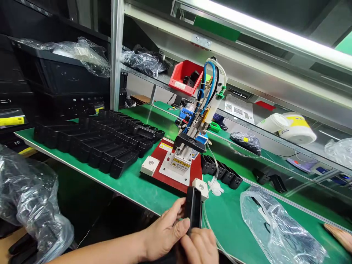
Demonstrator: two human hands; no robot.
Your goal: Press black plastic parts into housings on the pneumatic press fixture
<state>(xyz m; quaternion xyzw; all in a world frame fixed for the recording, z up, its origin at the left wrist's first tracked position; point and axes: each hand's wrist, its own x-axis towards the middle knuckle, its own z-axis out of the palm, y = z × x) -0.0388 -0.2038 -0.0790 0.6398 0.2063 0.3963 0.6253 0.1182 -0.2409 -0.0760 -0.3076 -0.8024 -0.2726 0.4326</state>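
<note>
Near the bench's front edge, my left hand (pixel 166 231) is closed around a long, open-topped black plastic housing (pixel 194 207), with the thumb along its side. My right hand (pixel 200 245) is curled over the lower end of this housing; its fingertips and whatever lies beneath them are hidden. Just beyond stands a small press fixture (pixel 180 157) on a red base plate (pixel 159 158), with white button boxes (pixel 150 165) at its front corners. On the fixture sits a black part (pixel 190 142). Blue and clear air hoses run up its column.
Rows of black housings (pixel 90 143) fill the left of the green bench (pixel 137 190); several more (pixel 221 170) stand right of the fixture. A clear plastic bag (pixel 280 227) lies at right, near another person's hand (pixel 339 234). A red bin (pixel 185 77) sits on the shelf above.
</note>
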